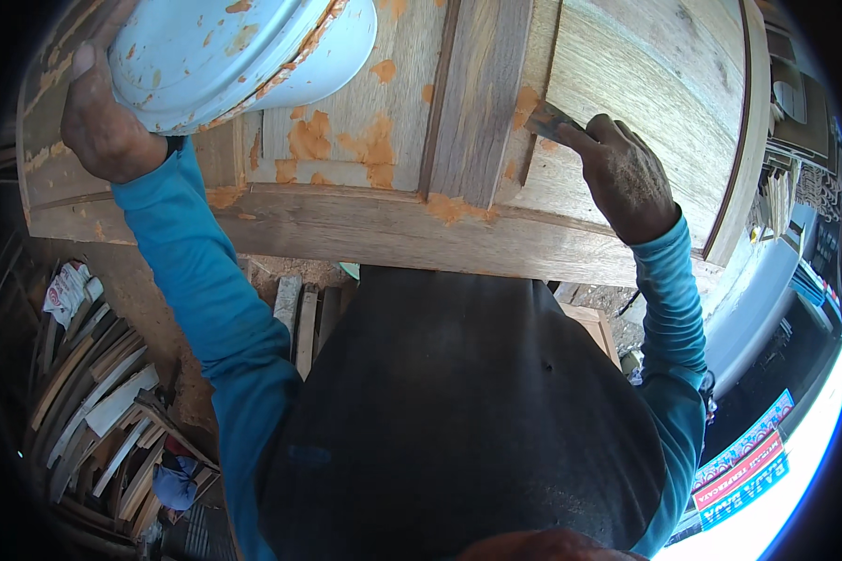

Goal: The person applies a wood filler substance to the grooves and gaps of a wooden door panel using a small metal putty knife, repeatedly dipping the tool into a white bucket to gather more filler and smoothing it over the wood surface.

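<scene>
Hiding some wooden panelling (482, 103) is a white bucket (220, 65).

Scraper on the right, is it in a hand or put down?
In a hand: the right hand grips the scraper, its blade pointing toward an orange smear on the wood.

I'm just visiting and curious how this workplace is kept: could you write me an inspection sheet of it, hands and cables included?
Surface: framed wooden panel, bare wood with patches of orange paste.
Job's things: white tub, tilted, orange smears along its rim; flat scraper, blade at the panel.
Clutter: wood offcuts piled at lower left.
Hands: left hand holds the tub; right hand grips the scraper.
Cables: nothing clearly seen.
Surroundings: red-and-blue banner at lower right, beside bright light.
</scene>
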Demonstrator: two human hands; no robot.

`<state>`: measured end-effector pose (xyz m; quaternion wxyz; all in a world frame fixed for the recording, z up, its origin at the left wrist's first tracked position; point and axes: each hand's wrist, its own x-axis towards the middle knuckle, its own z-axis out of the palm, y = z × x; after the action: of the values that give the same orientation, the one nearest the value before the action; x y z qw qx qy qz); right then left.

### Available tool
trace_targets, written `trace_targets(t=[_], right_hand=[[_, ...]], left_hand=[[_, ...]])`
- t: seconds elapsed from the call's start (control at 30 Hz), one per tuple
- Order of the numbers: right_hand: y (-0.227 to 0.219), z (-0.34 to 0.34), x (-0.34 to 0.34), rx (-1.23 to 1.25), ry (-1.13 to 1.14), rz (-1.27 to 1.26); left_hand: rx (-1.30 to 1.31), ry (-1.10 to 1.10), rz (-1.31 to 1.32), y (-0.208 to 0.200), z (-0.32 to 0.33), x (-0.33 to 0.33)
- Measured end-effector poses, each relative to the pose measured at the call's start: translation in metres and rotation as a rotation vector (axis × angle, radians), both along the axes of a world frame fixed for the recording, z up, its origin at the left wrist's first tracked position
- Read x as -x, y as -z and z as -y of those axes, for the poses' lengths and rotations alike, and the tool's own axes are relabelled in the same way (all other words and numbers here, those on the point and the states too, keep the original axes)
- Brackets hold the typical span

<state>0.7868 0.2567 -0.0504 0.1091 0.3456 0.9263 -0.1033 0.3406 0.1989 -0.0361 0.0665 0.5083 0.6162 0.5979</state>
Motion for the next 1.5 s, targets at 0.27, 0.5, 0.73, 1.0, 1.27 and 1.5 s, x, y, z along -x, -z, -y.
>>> trace_targets(t=[0.27, 0.5, 0.73, 1.0, 1.27, 1.5], right_hand=[[0.001, 0.045, -0.006, 0.212, 0.574, -0.456], [0.021, 0.094, 0.028, 0.705, 1.213, -0.988], [0.029, 0.126, 0.064, 0.924, 1.348, -1.315], [0.043, 0.127, 0.040, 0.346, 1.023, -1.034], [0.095, 0.124, -0.030, -0.015, 0.904, -0.862], [0.109, 0.125, -0.034, -0.079, 0.941, -0.864]], left_hand=[[-0.561, -0.154, -0.027, -0.038, 0.031, -0.051], [0.524, 0.730, 0.076, 0.048, 0.063, -0.185], [0.978, 0.865, 0.477, 0.074, 0.054, -0.235], [0.840, 0.914, 0.066, 0.056, 0.023, -0.218], [0.635, 0.776, -0.540, 0.057, -0.010, -0.196], [0.690, 0.770, -0.694, 0.064, -0.034, -0.199]])
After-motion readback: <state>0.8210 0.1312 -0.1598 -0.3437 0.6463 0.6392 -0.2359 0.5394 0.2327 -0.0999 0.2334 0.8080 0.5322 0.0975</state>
